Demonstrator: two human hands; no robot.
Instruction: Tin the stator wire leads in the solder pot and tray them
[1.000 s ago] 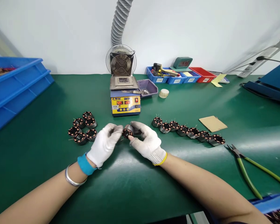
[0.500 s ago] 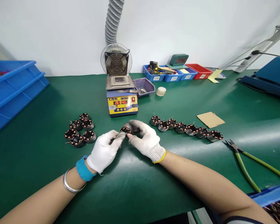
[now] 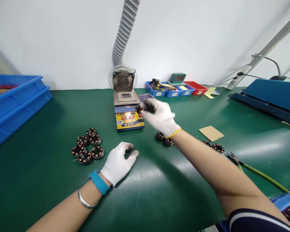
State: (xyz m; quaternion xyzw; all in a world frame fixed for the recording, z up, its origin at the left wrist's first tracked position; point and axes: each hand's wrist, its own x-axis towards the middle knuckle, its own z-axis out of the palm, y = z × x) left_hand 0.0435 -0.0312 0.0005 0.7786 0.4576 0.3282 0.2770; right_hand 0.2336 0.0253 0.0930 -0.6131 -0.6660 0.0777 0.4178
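Observation:
My right hand point(image 3: 158, 116), in a white glove with a yellow cuff edge, is raised in front of the yellow-fronted solder pot point(image 3: 130, 121). Its fingers grip a motor stator point(image 3: 139, 109) with copper windings, slightly blurred. On the mat rests my left hand point(image 3: 122, 161), gloved too, its thumb and fingers apart with nothing between them. Left of it stands a cluster of several stators point(image 3: 85, 157). Beyond my right wrist is a row of more stators point(image 3: 160, 136), partly hidden by the arm; its far end point(image 3: 218, 148) shows at the right.
Behind the pot are a fan point(image 3: 123, 81) and a grey hose point(image 3: 126, 29). Small blue bins point(image 3: 159, 93) and a red bin point(image 3: 195, 87) line the wall. Green-handled cutters point(image 3: 263, 175) and a cardboard piece point(image 3: 211, 133) lie right. Blue crates point(image 3: 16, 100) stand left.
My right hand has lifted the stator away from my left hand, up and forward to the solder pot. My left hand has let go and opened. The view has shifted slightly.

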